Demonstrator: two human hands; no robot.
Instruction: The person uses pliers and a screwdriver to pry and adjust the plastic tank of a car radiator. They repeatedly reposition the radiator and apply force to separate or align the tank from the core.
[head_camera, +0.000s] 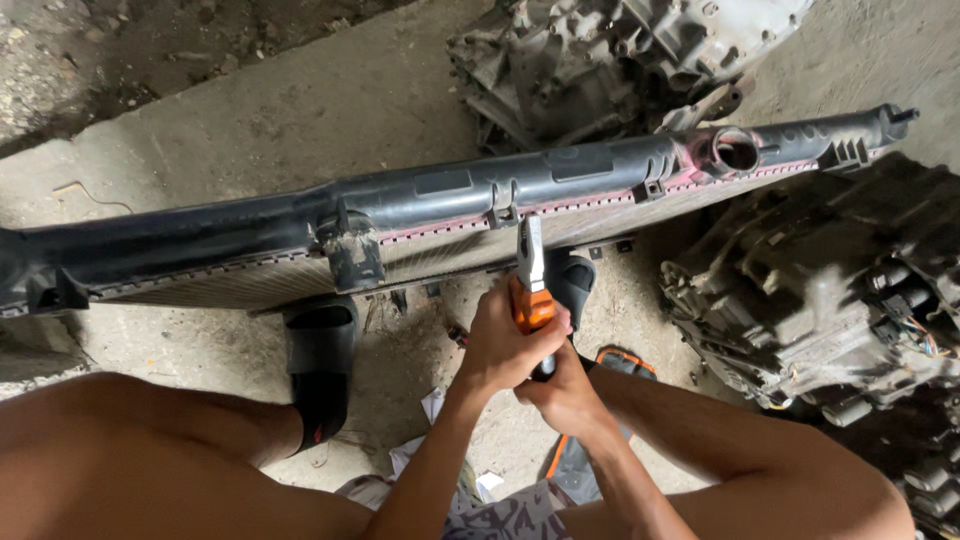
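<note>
A car radiator (420, 225) stands on edge across a concrete floor (300, 110), its black plastic top tank uppermost, propped against the seated person's feet in black sandals (322, 365), which appear to steady it. Orange-handled pliers (530, 275) point upward, jaws at the crimped seam under the tank. The left hand (505, 340) is wrapped tight around the handles; the right hand (565, 395) is closed around them lower down, seemingly for added force. Greasy engine parts (830, 300) lie to the right and beyond.
</note>
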